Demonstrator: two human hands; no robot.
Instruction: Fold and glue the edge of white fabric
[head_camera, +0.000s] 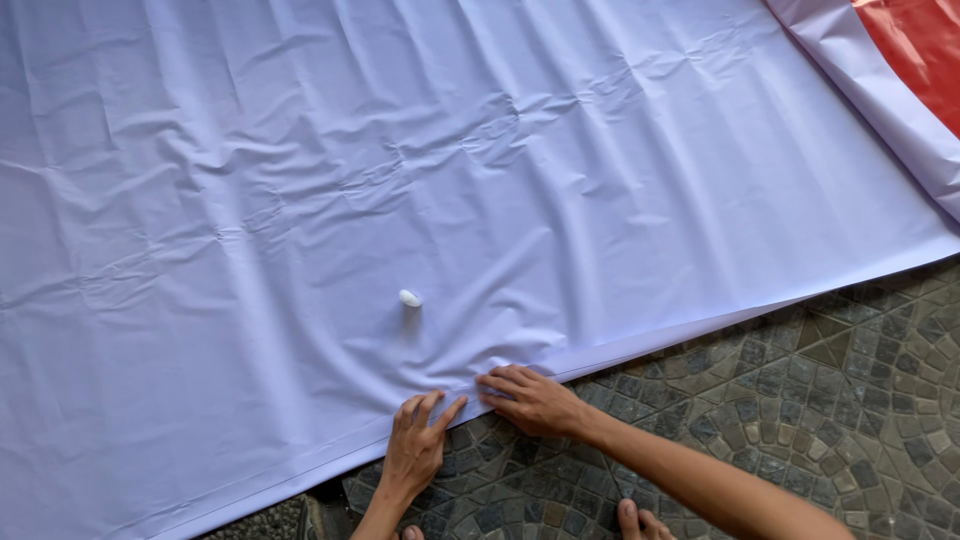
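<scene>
White fabric sheet (400, 180), wrinkled, lay spread across most of the view over a patterned stone-tile floor (860, 380), w/ a red cloth (925, 50) at top right. Left hand (415, 445) & right hand (530, 398) pressed flat on the sheet's near edge, fingers extended, gripping nothing. Small white chalk piece (410, 298) sat on the sheet just above both hands.
</scene>
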